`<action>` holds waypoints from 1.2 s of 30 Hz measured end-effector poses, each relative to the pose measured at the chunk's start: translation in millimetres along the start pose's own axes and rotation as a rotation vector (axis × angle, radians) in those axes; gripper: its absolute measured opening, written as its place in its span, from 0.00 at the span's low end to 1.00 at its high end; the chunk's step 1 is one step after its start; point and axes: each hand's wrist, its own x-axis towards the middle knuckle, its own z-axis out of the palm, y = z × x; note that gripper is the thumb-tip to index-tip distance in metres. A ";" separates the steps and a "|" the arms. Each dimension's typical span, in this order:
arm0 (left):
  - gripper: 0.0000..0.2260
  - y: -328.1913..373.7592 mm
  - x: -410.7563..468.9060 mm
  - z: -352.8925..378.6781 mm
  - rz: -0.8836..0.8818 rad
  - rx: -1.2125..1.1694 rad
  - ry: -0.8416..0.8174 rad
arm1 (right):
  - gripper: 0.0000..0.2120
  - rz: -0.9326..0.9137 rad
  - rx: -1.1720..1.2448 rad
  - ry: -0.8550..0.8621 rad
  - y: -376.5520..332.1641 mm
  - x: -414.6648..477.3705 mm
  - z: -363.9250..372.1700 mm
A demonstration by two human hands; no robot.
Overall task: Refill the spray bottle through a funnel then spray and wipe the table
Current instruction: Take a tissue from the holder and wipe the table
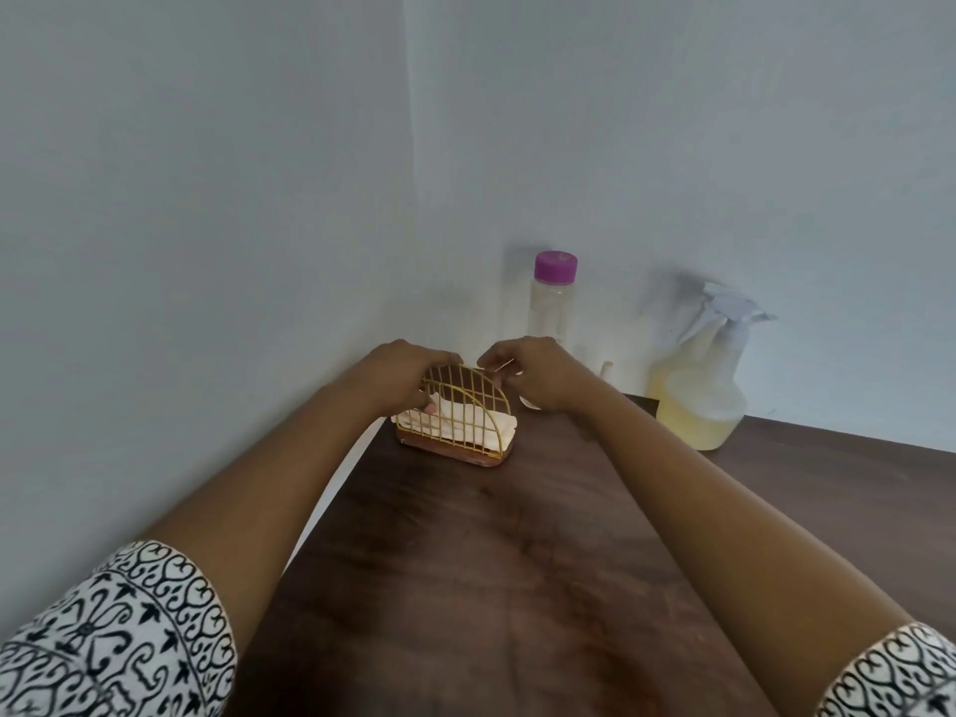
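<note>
Patterned sleeves at the frame bottom, both forearms reaching out over the dark wood bench to the wire holder at its far left corner. Folded pale cloth sits inside the holder. Left hand is curled over the holder's top left edge, thumb down against the cloth, so it's holding the holder. Right hand is at the holder's top right with fingers curled tight to the wire; can't tell if it's pinching wire, cloth or nothing. Right of the holder and a bit further back stands the spray bottle, upright, trigger head on, yellowish liquid in the lower part, not touched. Behind the holder, against the wall, is a clear bottle with a purple cap, looking close to empty. A small pale bit between that bottle and the spray bottle could be the funnel, too small to call. My read: refill looks done since the head is on and there's liquid inside, so this is the cloth step, not pouring. Whether the cloth is coming out or going in I can't say. If coming out, next move: brace the holder with the left hand, lift the cloth straight up through the open top so the light frame doesn't tip, then reach right of the holder for the spray bottle.
</note>
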 end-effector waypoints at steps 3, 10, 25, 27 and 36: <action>0.32 3.3 -12.6 -0.5 0.001 -0.002 -0.010 | 0.11 -0.078 -0.120 0.006 3.6 -11.6 3.4; 0.32 7.6 -18.8 -2.1 -0.010 0.021 -0.014 | 0.20 -0.119 -0.361 -0.213 7.4 -16.8 19.6; 0.32 6.8 -17.5 -2.6 0.003 0.039 -0.017 | 0.13 0.022 0.193 -0.360 17.9 -17.3 16.0; 0.32 7.3 -17.7 -2.2 0.000 0.042 -0.012 | 0.11 0.039 0.234 -0.380 17.5 -16.0 18.1; 0.32 7.4 -17.3 -1.7 0.003 0.047 -0.013 | 0.09 0.042 0.406 -0.295 31.0 -14.0 25.4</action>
